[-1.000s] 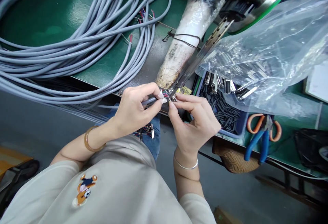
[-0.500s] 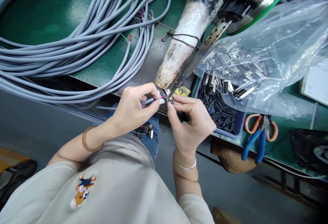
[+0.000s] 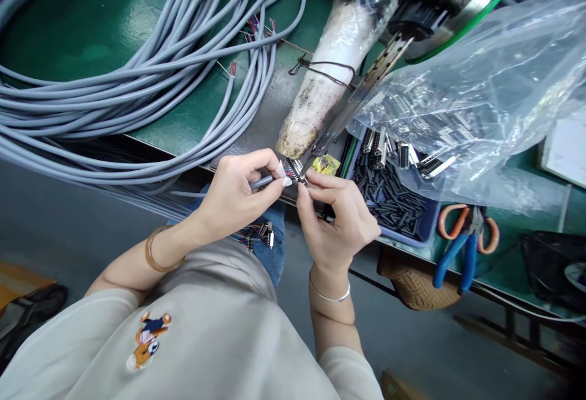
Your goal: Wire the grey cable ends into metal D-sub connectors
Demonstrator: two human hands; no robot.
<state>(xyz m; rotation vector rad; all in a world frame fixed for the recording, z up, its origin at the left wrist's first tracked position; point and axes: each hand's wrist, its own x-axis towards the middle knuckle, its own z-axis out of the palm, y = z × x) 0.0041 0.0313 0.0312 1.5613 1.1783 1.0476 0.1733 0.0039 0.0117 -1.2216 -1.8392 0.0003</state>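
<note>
My left hand [image 3: 245,189] is closed on the end of a grey cable [image 3: 260,182], with white coverings on the thumb and finger tips. Thin coloured wires fan out of that cable toward a small metal multi-pin connector [image 3: 297,168]. My right hand [image 3: 336,214] pinches the connector's near end between thumb and fingers. Directly over the connector is the dark tip of a soldering iron [image 3: 336,122], fixed beside a white, scorched tube [image 3: 304,107]. Whether the tip touches the pins is hard to tell. A yellow sponge [image 3: 326,165] lies just behind my right fingers.
Many grey cables [image 3: 183,82] cover the bench's left side. To the right stands a blue tray [image 3: 423,235] of black sleeves, a plastic bag [image 3: 494,94] of connectors over it. Pliers [image 3: 467,244] lie at the edge. Wired connectors [image 3: 263,233] rest on the lap.
My right hand has shifted slightly left, and the connector has turned a little under the iron tip. My left hand keeps its hold on the cable, almost unmoved.
</note>
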